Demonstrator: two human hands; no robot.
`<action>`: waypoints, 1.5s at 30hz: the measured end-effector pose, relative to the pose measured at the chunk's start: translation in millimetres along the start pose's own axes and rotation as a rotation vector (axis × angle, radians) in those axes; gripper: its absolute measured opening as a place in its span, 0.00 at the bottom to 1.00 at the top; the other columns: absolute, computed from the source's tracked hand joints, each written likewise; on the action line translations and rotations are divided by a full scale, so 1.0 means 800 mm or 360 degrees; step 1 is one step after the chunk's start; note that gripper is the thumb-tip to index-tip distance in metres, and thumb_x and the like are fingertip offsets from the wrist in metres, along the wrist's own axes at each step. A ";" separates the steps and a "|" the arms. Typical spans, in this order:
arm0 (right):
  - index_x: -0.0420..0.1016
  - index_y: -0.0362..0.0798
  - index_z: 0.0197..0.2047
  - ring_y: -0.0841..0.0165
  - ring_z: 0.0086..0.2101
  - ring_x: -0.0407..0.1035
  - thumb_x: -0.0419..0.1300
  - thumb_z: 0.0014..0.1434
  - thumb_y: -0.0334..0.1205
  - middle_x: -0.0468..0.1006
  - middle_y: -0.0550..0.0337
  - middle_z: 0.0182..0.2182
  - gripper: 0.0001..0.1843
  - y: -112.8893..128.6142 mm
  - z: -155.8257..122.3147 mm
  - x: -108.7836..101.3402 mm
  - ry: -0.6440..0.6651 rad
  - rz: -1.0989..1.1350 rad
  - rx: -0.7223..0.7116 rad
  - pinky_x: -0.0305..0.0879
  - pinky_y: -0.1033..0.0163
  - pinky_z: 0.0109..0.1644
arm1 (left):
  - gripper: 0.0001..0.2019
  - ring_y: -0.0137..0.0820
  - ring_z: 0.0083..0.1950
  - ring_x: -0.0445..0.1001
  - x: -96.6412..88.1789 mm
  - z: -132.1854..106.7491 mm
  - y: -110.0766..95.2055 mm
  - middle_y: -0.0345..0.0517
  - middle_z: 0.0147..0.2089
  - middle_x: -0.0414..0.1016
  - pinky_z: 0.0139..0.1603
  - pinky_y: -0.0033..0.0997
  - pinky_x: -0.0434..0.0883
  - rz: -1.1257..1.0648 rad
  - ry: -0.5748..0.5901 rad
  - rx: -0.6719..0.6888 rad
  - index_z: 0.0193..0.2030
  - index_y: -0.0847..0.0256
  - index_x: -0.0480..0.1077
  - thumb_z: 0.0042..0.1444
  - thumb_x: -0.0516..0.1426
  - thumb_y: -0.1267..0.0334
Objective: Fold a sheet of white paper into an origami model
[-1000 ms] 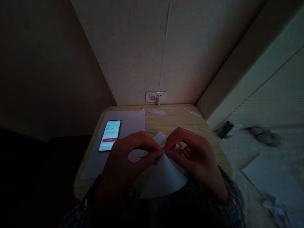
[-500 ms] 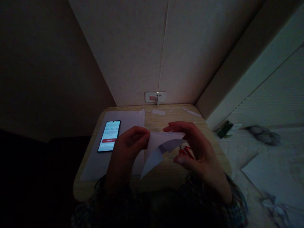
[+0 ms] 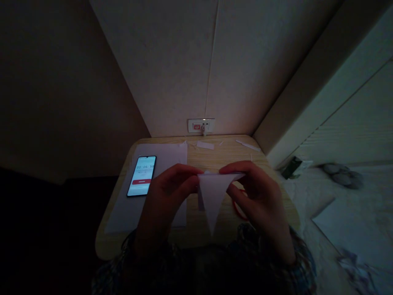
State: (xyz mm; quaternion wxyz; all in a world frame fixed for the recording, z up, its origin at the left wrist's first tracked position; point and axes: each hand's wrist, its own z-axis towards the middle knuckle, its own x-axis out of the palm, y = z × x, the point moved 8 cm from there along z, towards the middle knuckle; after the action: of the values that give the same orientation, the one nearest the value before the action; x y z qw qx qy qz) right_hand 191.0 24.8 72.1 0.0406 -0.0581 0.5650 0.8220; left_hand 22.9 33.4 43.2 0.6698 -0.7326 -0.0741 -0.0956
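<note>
In the dim light I hold a folded white paper triangle [image 3: 213,194] above the small wooden table [image 3: 264,172], its point hanging down toward me. My left hand [image 3: 166,196] pinches its upper left corner, fingers closed. My right hand [image 3: 258,196] pinches the upper right corner, fingers closed too. Red-handled scissors [image 3: 238,207] lie on the table just under my right hand, mostly hidden by it.
A phone [image 3: 142,175] with a lit timer screen lies on a white sheet [image 3: 167,153] at the table's left. Small paper scraps [image 3: 205,145] are scattered along the far edge, below a wall socket [image 3: 201,125]. To the right, a bed with papers [image 3: 346,223].
The paper, held as a cone with its tip up a second ago, has been turned over; now it hangs flat as a triangle, point downward, with both hands at its top edge.
</note>
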 end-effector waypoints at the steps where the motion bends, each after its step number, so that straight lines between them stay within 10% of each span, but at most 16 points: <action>1: 0.79 0.58 0.41 0.75 0.37 0.77 0.65 0.56 0.27 0.82 0.70 0.36 0.14 0.002 0.000 0.000 0.0000 0.0005 -0.0026 0.71 0.73 0.41 | 0.01 0.30 0.34 0.81 -0.001 0.001 0.001 0.37 0.31 0.83 0.35 0.25 0.79 0.0000 0.0016 0.0001 0.30 0.55 0.80 0.50 0.67 0.65; 21: 0.78 0.56 0.41 0.76 0.38 0.74 0.63 0.60 0.27 0.79 0.69 0.36 0.12 0.010 -0.001 0.003 0.0162 0.0225 -0.0055 0.69 0.74 0.41 | 0.13 0.19 0.32 0.79 0.003 -0.012 -0.027 0.30 0.30 0.83 0.36 0.10 0.73 0.0119 0.0030 0.0275 0.29 0.50 0.83 0.50 0.64 0.76; 38: 0.78 0.55 0.40 0.69 0.34 0.70 0.58 0.66 0.38 0.77 0.64 0.34 0.07 -0.014 -0.007 0.002 0.0080 0.0309 0.0313 0.63 0.65 0.34 | 0.15 0.29 0.38 0.80 0.006 -0.007 -0.030 0.41 0.36 0.82 0.36 0.22 0.76 0.0392 0.0290 0.0337 0.31 0.52 0.83 0.56 0.57 0.75; 45: 0.79 0.55 0.40 0.65 0.39 0.73 0.55 0.68 0.42 0.79 0.61 0.36 0.11 -0.025 -0.002 0.001 0.0122 0.0313 0.0306 0.68 0.61 0.41 | 0.08 0.26 0.38 0.80 0.004 -0.009 -0.027 0.36 0.35 0.80 0.41 0.19 0.76 0.0460 0.0044 0.0277 0.31 0.55 0.78 0.54 0.60 0.73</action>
State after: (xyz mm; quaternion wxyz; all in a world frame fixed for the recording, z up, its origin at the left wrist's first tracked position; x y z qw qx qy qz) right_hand 193.1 30.3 52.6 -0.0564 -0.0296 0.6453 0.7613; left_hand 20.6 28.0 65.3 0.7384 -0.6735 0.0333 -0.0015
